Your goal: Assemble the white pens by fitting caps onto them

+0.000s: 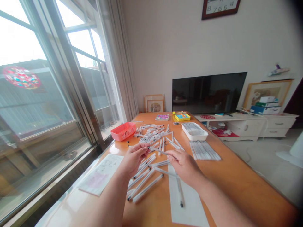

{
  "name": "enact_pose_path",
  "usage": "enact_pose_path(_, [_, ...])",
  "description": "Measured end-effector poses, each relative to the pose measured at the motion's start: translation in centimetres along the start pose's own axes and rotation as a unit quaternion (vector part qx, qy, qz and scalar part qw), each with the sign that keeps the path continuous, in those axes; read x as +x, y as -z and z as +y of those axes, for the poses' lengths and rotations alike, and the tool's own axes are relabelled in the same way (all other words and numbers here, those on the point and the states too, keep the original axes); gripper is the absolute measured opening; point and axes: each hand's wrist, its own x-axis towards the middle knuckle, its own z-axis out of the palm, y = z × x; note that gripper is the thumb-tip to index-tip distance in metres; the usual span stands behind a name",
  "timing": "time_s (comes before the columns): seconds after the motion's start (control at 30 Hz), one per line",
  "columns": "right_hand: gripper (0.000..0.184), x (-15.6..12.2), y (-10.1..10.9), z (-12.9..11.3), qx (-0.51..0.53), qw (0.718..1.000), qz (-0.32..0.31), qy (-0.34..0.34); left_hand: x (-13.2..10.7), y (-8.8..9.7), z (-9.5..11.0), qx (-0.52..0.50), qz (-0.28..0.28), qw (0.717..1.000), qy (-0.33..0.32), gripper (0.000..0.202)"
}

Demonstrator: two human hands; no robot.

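Observation:
A slim pen (158, 151) with a clear, whitish barrel is held in the air between my two hands. The fingers of my left hand (136, 157) pinch its dark end. My right hand (183, 164) grips the other end of the barrel. Below and beyond my hands, many similar pens (148, 189) with black ends lie scattered on the wooden table (236, 176). Under my right wrist is a white sheet of paper (187, 211), with one pen (179, 190) lying on it.
A red basket (123, 131) stands left of the pen pile. On the right are a white tray (195, 136) holding pens and a neat row of pens (204, 150). A notebook (101, 173) lies near my left forearm. Farther back sit a yellow box (181, 116) and a pink booklet (162, 117).

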Motion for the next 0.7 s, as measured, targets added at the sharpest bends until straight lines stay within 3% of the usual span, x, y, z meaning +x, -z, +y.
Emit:
enact_pose_path(0.33, [0.025,-0.13,-0.09,-0.15,-0.004,1.0,-0.01,-0.004,0.05,-0.03,-0.09,-0.046,-0.01,0.999,0.022,0.021])
enact_pose_path(0.7, [0.025,-0.12,-0.17,-0.14,0.01,1.0,-0.013,-0.015,0.44,-0.2,-0.3,-0.131,0.026,0.988,0.075,0.016])
